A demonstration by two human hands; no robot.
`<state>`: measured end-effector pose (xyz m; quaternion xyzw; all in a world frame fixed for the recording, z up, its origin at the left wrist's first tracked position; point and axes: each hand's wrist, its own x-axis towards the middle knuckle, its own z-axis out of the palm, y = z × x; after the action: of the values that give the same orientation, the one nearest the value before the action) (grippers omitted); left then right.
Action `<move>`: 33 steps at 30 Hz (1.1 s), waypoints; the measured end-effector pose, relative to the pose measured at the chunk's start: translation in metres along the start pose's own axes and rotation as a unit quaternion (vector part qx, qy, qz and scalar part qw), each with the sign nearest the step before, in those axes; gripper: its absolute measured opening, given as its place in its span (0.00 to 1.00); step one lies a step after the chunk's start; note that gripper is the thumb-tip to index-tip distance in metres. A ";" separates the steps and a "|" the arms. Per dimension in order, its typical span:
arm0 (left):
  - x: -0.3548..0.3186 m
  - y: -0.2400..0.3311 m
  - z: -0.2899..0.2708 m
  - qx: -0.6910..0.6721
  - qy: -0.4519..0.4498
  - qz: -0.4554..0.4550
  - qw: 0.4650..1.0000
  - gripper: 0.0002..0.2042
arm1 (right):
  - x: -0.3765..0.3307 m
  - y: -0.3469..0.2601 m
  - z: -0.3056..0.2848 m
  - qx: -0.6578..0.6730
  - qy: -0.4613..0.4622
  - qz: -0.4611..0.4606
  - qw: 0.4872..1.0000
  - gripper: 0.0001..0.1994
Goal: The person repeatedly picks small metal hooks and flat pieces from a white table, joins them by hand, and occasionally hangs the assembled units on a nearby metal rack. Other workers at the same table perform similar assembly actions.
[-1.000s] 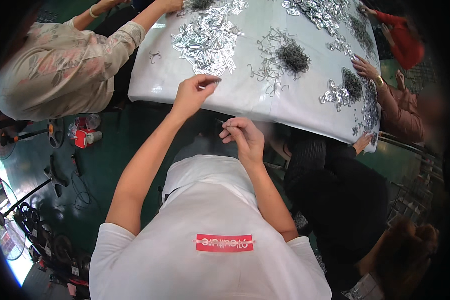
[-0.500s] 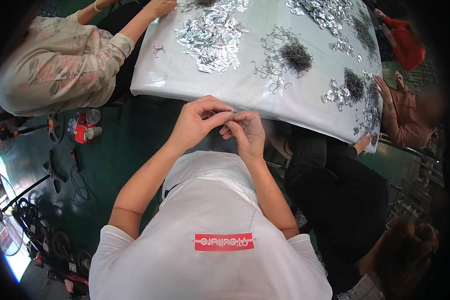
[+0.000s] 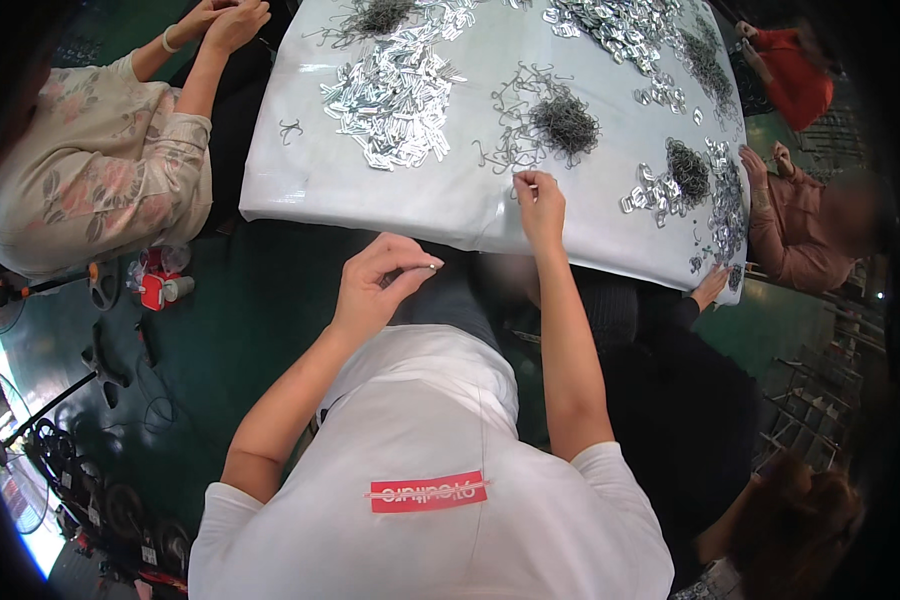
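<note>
While the person in a white T-shirt (image 3: pixel 440 470) leans over from the near side, the left hand (image 3: pixel 375 285) is raised in front of the chest, short of the counter (image 3: pixel 470 210), its fingers (image 3: pixel 410 272) pinched closed on a small metal piece (image 3: pixel 432 266) that shows only as a tiny bright tip. The right hand (image 3: pixel 538 200) is stretched forward onto the white-covered counter, its fingers bent together at the edge of a scatter of wire hooks (image 3: pixel 505 155); whether they grip one cannot be told. Just beyond lies a dark tangled heap of wire hooks (image 3: pixel 565 122). To the left of it spreads a wide pile of shiny flat metal clips (image 3: pixel 395 95). Another dark wire heap (image 3: pixel 688 165) sits near the counter's right edge, with more bright clips around it. A person in a floral top (image 3: pixel 100 185) sits at the left side, hands by the counter's corner. Another person in a pink sleeve (image 3: pixel 795 225) works at the right edge. Below the counter is a dark green floor (image 3: pixel 240 320).
</note>
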<state>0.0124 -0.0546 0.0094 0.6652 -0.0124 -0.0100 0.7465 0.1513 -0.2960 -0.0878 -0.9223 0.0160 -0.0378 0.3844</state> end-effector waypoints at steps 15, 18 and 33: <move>0.003 -0.001 0.008 0.039 0.053 0.006 0.998 0.10 | 0.093 -0.006 0.008 -0.186 -0.089 0.039 0.978 0.10; 0.004 0.000 0.009 0.033 0.056 0.011 0.998 0.10 | 0.101 -0.014 0.018 -0.240 -0.135 0.069 0.959 0.10; -0.005 0.006 0.011 0.114 0.069 0.044 0.990 0.08 | -0.063 -0.107 -0.051 0.502 -0.243 0.225 0.799 0.04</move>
<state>0.0070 -0.0644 0.0167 0.7437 0.0085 0.0706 0.6647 0.0842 -0.2530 0.0206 -0.5498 0.1081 0.2725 0.7822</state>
